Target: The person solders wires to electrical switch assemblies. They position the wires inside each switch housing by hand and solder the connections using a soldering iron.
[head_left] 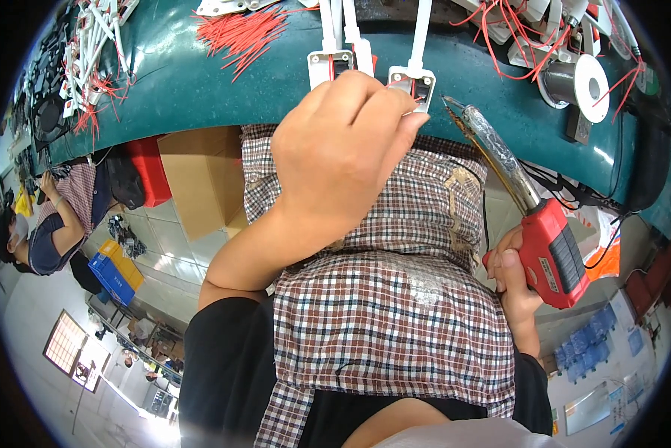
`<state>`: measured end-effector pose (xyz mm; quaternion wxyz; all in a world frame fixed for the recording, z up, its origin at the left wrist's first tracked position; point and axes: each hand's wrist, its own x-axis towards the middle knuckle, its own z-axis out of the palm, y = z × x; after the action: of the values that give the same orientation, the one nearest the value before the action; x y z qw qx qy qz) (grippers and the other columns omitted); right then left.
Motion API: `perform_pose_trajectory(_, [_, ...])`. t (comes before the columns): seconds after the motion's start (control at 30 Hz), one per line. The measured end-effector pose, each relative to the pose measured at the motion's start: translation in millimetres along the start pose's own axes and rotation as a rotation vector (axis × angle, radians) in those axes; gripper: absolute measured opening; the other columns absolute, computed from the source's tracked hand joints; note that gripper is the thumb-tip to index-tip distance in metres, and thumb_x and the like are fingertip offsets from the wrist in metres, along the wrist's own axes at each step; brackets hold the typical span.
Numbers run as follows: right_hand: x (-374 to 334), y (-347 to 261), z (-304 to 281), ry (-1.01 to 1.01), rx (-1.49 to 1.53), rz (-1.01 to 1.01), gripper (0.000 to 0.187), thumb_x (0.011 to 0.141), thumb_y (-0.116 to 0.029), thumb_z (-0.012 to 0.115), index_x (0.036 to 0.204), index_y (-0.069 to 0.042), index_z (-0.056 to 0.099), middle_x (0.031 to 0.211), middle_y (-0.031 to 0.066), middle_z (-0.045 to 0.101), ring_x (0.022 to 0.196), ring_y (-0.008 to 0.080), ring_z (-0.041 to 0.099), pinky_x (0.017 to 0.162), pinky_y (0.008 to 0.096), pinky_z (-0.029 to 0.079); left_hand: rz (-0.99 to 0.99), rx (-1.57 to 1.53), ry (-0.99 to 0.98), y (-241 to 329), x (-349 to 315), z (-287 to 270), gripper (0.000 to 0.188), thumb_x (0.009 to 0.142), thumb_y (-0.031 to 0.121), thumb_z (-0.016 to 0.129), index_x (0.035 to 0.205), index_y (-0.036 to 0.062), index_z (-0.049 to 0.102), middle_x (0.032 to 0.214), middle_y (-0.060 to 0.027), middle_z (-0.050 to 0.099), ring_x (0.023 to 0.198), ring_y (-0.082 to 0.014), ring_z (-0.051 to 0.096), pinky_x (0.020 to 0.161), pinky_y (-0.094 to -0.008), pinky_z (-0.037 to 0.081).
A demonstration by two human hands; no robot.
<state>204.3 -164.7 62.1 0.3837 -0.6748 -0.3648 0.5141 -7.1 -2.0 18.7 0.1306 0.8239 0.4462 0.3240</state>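
My left hand [343, 153] is closed at the near edge of a green workbench [201, 82], pinching a thin red wire at a small white plastic housing [414, 81] with a long white stem. A second white housing [330, 63] sits just to its left. My right hand [516, 276] grips the red handle of a soldering gun [548, 250]. Its metal barrel slants up and left, and the tip [447, 101] ends just right of the first housing. A checked apron [387, 299] covers my lap below.
A pile of cut red wires [242, 33] lies on the bench at upper left. A solder spool [585, 82] and more white parts with red wires sit at upper right. A cardboard box [201, 179], blue crates [115, 272] and a seated person [51, 224] are at left.
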Motion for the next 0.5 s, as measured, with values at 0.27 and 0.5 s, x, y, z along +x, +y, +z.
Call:
perform_pose_trajectory(0.27, [5.8, -3.4, 3.3, 0.009, 0.065, -0.031, 0.01, 0.092, -0.008, 0.055, 0.091, -0.001, 0.047, 0.07, 0.0051, 0.048, 0.044, 0.0067, 0.035, 0.046, 0.0239, 0.036, -0.096, -0.031, 0.038, -6.9, 38.6, -3.8, 0.021, 0.075, 0.018, 0.08, 0.089, 0.0054, 0.07, 0.06, -0.0021, 0.049, 0.052, -0.0149, 0.049, 0.047, -0.0293, 0.037])
perform_pose_trajectory(0.5, [1.7, -1.0, 4.8, 0.109, 0.14, -0.022, 0.011, 0.093, -0.009, 0.055, 0.089, -0.002, 0.047, 0.067, 0.0043, 0.046, 0.043, 0.0067, 0.034, 0.045, 0.0245, 0.035, -0.432, -0.508, -0.066, -3.4, 41.5, -18.5, 0.014, 0.081, 0.011, 0.075, 0.081, 0.0035, 0.064, 0.065, 0.0, 0.061, 0.052, -0.0073, 0.054, 0.047, -0.0242, 0.04])
